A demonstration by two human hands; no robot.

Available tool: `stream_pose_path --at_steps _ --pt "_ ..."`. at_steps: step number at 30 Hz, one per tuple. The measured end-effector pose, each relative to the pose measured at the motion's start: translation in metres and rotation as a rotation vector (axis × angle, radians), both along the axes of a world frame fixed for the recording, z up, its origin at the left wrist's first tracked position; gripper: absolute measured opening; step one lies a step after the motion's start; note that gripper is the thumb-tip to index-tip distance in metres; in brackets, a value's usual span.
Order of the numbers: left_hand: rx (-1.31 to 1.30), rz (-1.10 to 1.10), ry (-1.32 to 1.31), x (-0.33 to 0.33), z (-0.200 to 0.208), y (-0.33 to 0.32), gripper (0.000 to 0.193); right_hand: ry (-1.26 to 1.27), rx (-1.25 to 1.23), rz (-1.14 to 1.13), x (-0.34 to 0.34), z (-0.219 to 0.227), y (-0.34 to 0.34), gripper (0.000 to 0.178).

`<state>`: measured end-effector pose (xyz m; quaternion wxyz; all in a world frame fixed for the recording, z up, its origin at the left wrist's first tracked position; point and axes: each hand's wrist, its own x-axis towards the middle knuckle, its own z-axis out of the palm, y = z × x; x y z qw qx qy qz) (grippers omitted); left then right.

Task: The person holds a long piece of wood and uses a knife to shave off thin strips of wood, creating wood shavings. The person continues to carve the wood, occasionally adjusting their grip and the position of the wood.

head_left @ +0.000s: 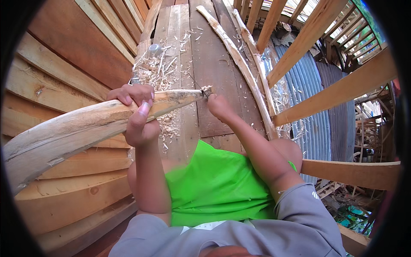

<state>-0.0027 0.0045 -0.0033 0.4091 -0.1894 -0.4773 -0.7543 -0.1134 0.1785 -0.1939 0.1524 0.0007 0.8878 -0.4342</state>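
Note:
A long, peeled pole of pale wood (81,122) slants across from the left edge, thick there and tapering to a narrow end near the middle. My left hand (143,129) is closed around it, thumb on top and fingers over the far side. At the narrow tip is my right hand (219,107), closed in a fist on what looks like a knife. Only a thin dark blade (203,91) shows, against the wood; its handle is hidden in my fist. Curled shavings (207,89) cling beside the blade.
Wood shavings (165,77) litter the plank floor (209,115), with a small clear cup (154,50) among them. Two more peeled poles (239,60) lie along the right side. A board wall (64,64) closes the left; wooden rails (338,105) and corrugated metal sheets (310,98) are at right.

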Motion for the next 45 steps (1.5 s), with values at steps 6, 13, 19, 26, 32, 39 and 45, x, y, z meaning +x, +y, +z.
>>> stream_pose_path --at_steps 6,13,19,26,32,39,45 --pt "-0.042 -0.066 -0.028 0.006 -0.001 -0.007 0.030 0.034 0.029 0.133 0.027 0.057 -0.026 0.062" --pt "-0.048 -0.066 -0.048 0.004 0.001 -0.001 0.029 0.035 0.118 -0.063 0.012 0.014 0.001 0.062" --pt "-0.051 -0.104 -0.039 0.009 -0.003 -0.009 0.029 0.045 0.042 0.148 0.027 0.056 -0.025 0.063" --pt "-0.039 -0.127 -0.005 0.004 -0.001 -0.010 0.030 0.050 0.149 0.032 0.015 0.022 -0.007 0.062" --pt "-0.043 -0.158 -0.020 0.001 -0.003 -0.007 0.030 0.016 0.135 -0.019 0.016 0.020 -0.003 0.061" --pt "-0.077 -0.261 0.030 0.003 -0.006 -0.024 0.032 0.048 0.298 0.094 0.030 0.077 -0.014 0.061" --pt "-0.089 -0.305 0.009 0.000 -0.002 -0.014 0.030 0.117 0.345 -0.037 0.004 0.003 0.013 0.059"
